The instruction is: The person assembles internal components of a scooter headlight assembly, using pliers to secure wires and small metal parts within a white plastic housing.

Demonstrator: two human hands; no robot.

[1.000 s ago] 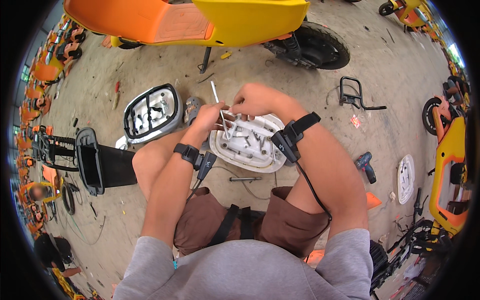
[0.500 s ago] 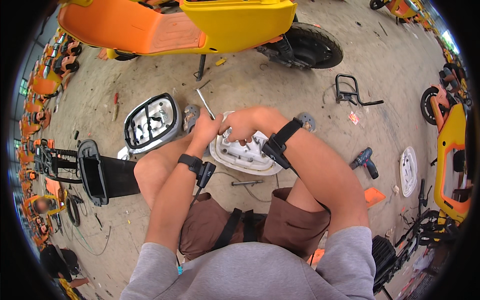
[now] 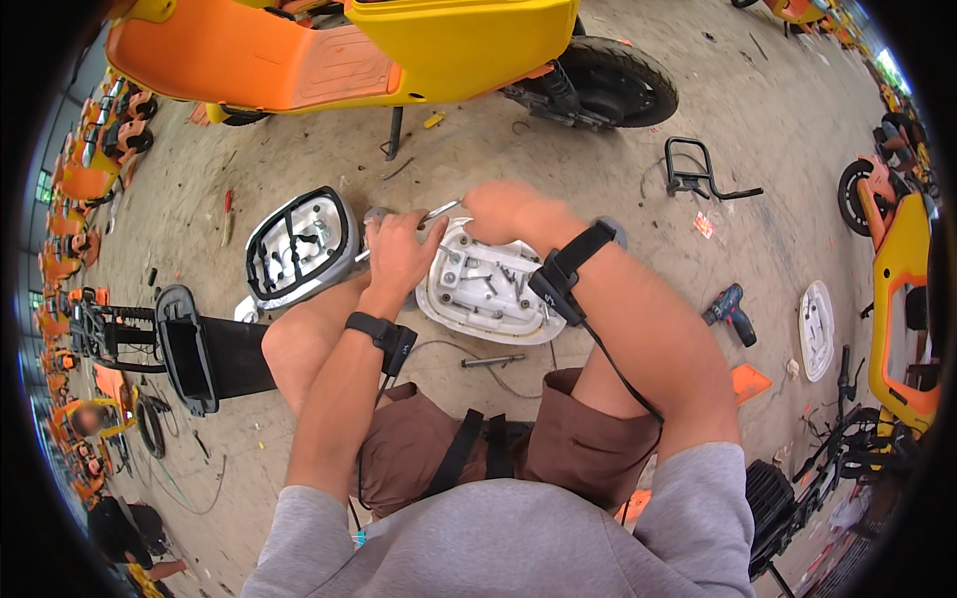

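Note:
A thin silver metal rod (image 3: 442, 211) slants between my two hands, its far end reaching up toward the right. My left hand (image 3: 401, 251) is closed round it, and a short bit of the rod shows past the fingers on the left. At the rod's other end my right hand (image 3: 506, 211) is curled closed, its fingertips mostly hidden. Below the hands a white oval plastic shell (image 3: 449, 314) lies across between my knees, with several bolts and a spring loose in it. Left of my knee sits a second oval shell (image 3: 349, 254) with a black rim.
A yellow and orange scooter (image 3: 469, 60) stands across the far side. On the floor lie a cordless drill (image 3: 733, 313), a black tubular bracket (image 3: 690, 179), a white oval cover (image 3: 815, 334) and a short metal bar (image 3: 492, 361). A black open bin-like part (image 3: 182, 349) rests at left.
My hands have moved apart, the right one going up and right. The rod, which pointed up and left, now lies aslant between them, and more of the white shell shows.

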